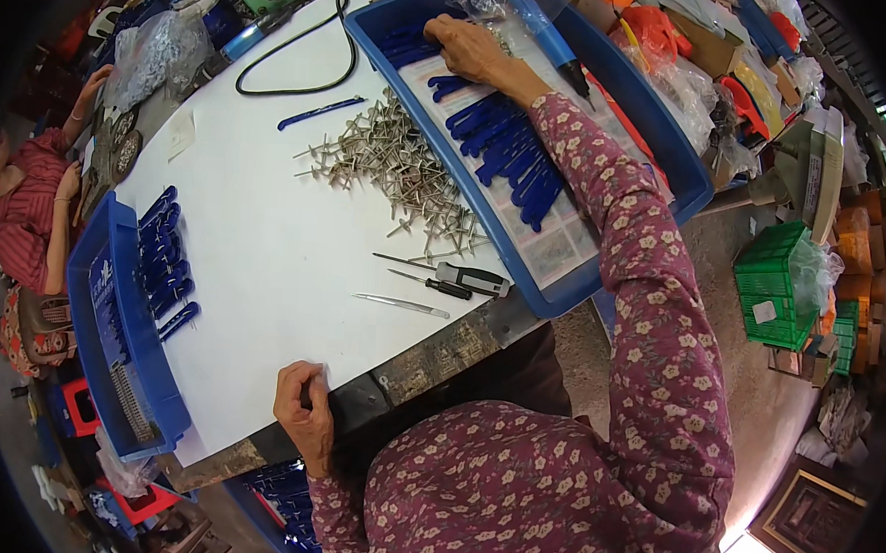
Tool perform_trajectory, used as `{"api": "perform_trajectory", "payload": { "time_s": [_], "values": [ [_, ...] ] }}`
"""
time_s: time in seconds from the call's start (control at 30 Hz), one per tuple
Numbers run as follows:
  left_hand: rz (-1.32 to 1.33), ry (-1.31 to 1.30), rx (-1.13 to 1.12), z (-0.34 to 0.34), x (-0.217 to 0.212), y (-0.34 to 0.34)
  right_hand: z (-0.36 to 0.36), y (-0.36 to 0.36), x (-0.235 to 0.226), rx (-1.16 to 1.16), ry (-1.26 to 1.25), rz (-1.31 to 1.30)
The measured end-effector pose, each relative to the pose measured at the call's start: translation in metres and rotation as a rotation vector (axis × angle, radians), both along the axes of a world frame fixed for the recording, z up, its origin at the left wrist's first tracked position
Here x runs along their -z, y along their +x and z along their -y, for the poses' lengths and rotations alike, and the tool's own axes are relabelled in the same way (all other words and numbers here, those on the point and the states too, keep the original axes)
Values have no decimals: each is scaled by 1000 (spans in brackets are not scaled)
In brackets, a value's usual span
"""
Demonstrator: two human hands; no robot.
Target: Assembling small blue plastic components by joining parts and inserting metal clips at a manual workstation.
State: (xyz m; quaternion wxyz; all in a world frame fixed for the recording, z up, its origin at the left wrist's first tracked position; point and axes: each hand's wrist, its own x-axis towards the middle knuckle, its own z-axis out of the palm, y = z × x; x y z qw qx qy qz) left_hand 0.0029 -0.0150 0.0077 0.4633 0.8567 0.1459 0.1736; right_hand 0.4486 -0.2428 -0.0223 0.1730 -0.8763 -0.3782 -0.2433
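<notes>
My right hand [467, 47] reaches far forward into the large blue tray [661, 128] and rests, fingers curled, on the dark blue plastic handles [505, 145] lying there. Whether it grips one I cannot tell. My left hand [301, 399] grips the near edge of the white table top [264, 257], fingers curled over it, holding no object. A heap of small metal pins [399, 164] lies between the two trays. One loose blue handle [319, 112] lies beyond the heap.
A second blue tray [109, 349] with more blue handles [164, 252] stands at the left edge. Two screwdrivers [458, 277] and tweezers [401, 304] lie near the front. A black cable [304, 59], green crates [778, 284] and another person [36, 195] at far left.
</notes>
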Motion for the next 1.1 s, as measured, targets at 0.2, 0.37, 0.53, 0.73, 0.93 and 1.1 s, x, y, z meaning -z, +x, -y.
{"api": "perform_trajectory", "payload": {
  "time_s": [0.2, 0.37, 0.53, 0.73, 0.93, 1.1],
  "values": [
    [-2, -1, -7, 1, -2, 1, 1, 0, -2, -23, -85, -103],
    [-11, -22, -15, 1, -1, 0, 2, -1, -7, -55, -182, -76],
    [-7, -21, -10, 0, 0, 0, 5, -2, -16, -93, -225, -57],
    [1, -61, -14, -2, 5, -1, 19, -6, -37, -95, -421, -255],
    [10, -54, -7, -2, 4, -1, 37, -7, -28, -118, -428, -230],
    [2, -41, -3, -1, 2, -1, 46, -17, -23, -102, -384, -181]
  ]
}}
